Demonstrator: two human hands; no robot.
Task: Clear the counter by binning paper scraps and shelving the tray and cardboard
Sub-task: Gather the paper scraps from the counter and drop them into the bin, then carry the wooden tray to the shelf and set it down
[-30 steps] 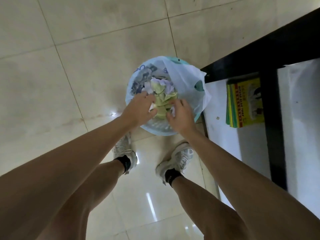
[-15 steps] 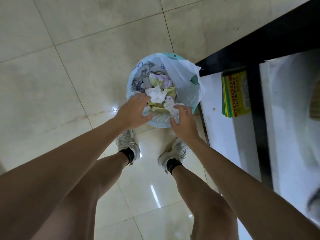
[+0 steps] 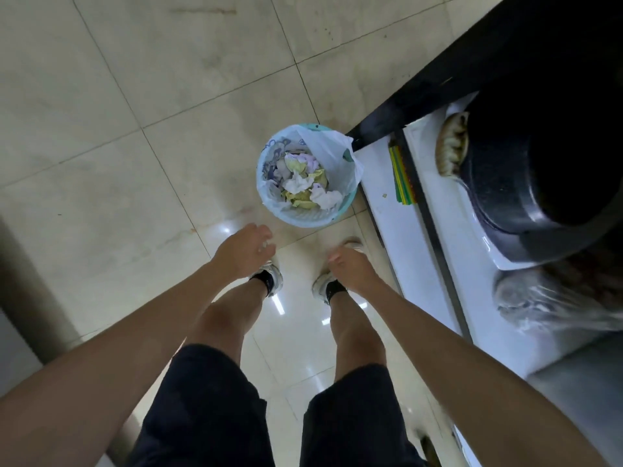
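A small light-blue bin [image 3: 305, 221] with a white plastic liner stands on the tiled floor beside the counter's corner. Crumpled white, yellow and lilac paper scraps [image 3: 305, 187] fill it. My left hand [image 3: 244, 249] hangs below and left of the bin, fingers loosely curled, holding nothing. My right hand [image 3: 350, 269] hovers below the bin near the counter's edge, fingers loosely bent, also with nothing in it. Both hands are well apart from the bin.
A dark-framed counter [image 3: 435, 210] runs along the right, with a white lower shelf [image 3: 387, 200] holding a green-and-yellow flat pack [image 3: 401, 178]. On top sit a large black pan [image 3: 539, 156] and a clear plastic bag [image 3: 539, 305]. A grey surface [image 3: 20, 298] edges the left.
Both hands have let go of the paper scraps and pulled back out of the bin toward me. The view has risen, so the bin looks smaller and farther away.
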